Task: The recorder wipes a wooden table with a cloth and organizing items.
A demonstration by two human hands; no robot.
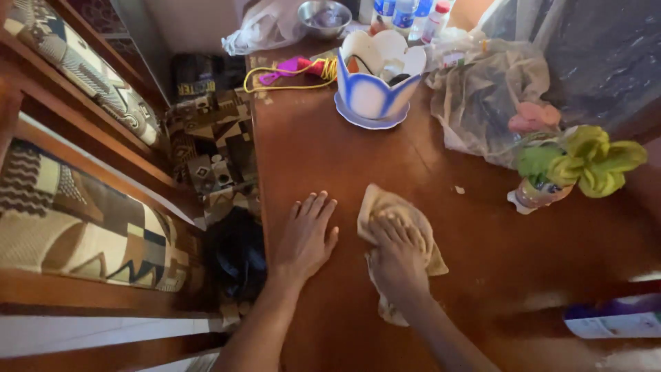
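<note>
The right hand (396, 251) lay pressed flat on a crumpled beige cloth (406, 220), its fingers (391, 224) spread over the fabric and bearing down on it rather than clenched around it. The cloth sat on the dark wooden counter (330, 151), near the front edge and just right of the left hand (305, 238). That hand rested palm down on the bare wood, fingers released and stretched out, holding nothing, apparently bracing.

Further back on the counter stood a white and blue petal-shaped pot (379, 79) on a saucer, with a coil of yellow cord (303, 72) and a pink piece beside it to the left. A steel bowl (325, 15) and a few bottles (413, 14) sat behind the pot. To the right lay a crumpled plastic bag (482, 96), and in front of it a small vase of fabric flowers (571, 165), green and pink, tipped over on its side. A small pale crumb (459, 189) lay between the cloth and the vase.

The risks here looked modest but real. A wide sweep of the cloth to the right could catch the tipped vase and roll it toward the counter's edge, since it was already off its base. A sweep forward could nudge the pot's saucer or drag the loose cord. The cloth was bunched unevenly, so part of it could slip out from under the palm and leave streaks or push the crumb about instead of lifting it.
</note>
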